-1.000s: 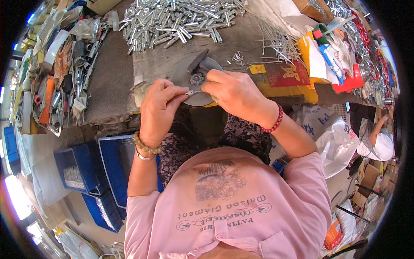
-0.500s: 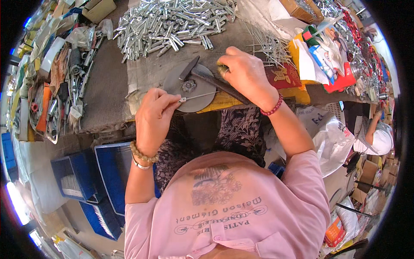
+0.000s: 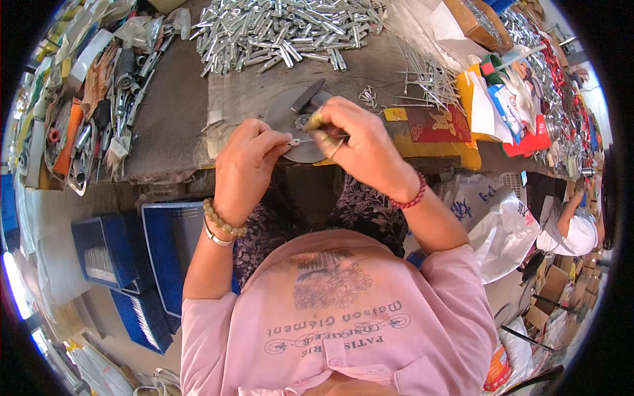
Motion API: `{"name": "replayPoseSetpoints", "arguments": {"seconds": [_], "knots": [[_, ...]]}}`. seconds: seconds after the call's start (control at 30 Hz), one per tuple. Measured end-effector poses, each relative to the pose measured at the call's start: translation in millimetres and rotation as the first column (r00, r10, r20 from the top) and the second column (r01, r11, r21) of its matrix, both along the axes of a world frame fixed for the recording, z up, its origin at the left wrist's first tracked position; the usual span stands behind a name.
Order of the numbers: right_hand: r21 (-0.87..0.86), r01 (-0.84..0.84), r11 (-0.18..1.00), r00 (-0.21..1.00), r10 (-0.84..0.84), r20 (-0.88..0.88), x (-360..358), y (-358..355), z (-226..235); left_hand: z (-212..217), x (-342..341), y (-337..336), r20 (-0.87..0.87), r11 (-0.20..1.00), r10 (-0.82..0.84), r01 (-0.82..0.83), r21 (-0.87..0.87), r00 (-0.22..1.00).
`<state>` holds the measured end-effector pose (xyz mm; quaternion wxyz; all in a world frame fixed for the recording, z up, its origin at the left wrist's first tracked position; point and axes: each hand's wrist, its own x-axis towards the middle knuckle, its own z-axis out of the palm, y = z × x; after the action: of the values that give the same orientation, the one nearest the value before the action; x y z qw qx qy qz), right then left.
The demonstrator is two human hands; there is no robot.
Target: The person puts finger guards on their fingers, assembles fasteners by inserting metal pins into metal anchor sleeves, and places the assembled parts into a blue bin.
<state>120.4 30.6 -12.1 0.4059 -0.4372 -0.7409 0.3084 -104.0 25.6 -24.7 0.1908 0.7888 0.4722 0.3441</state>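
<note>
My left hand (image 3: 247,165) is closed in a pinch on a small silvery metal fitting (image 3: 295,141) with a thin rod, held low over a round grey plate (image 3: 281,112). My right hand (image 3: 360,142) bends over the same plate, its worn, yellowish-covered fingertips close to the rod and blurred by motion. Those fingers are drawn together; what sits in them, if anything, I cannot make out. A hammer (image 3: 308,96) lies across the plate, its head showing beyond my right fingers and its handle mostly hidden under that hand.
A heap of silvery metal tubes (image 3: 284,33) covers the far bench. Thin rods (image 3: 426,76) and a few small pins (image 3: 368,96) lie to the right, near a red paper (image 3: 436,123). Hand tools (image 3: 125,79) crowd the left; blue bins (image 3: 172,244) stand below.
My right hand has come left and down from beside the hammer to the rod. My left hand keeps its pinch on the fitting. Small pins and a yellow piece now show on the bench.
</note>
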Motion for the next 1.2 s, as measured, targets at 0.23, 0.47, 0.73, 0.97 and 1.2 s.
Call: {"name": "replayPoseSetpoints", "arguments": {"seconds": [0.23,0.47,0.73,0.97,1.2], "knots": [[0.366,0.037,0.93,0.981,-0.104,0.164,-17,3,-27,-6,1,2,0.013,0.997,0.002,-0.003,0.071,1.0],[0.432,0.03,0.902,0.967,-0.136,0.217,-18,3,-26,-3,-1,-1,0.01,1.0,0.001,-0.001,-0.008,1.0],[0.515,0.024,0.857,0.892,-0.251,0.376,2,-11,2,-5,-2,1,0.049,0.999,-0.019,0.02,-0.029,0.999],[0.381,0.096,0.92,0.812,-0.294,0.504,33,-7,0,-5,-3,3,0.034,0.999,-0.018,0.019,-0.034,0.999],[0.336,0.045,0.941,0.894,-0.188,0.407,34,-45,6,-6,-6,6,0.101,0.993,-0.069,0.077,-0.087,0.993]]}}
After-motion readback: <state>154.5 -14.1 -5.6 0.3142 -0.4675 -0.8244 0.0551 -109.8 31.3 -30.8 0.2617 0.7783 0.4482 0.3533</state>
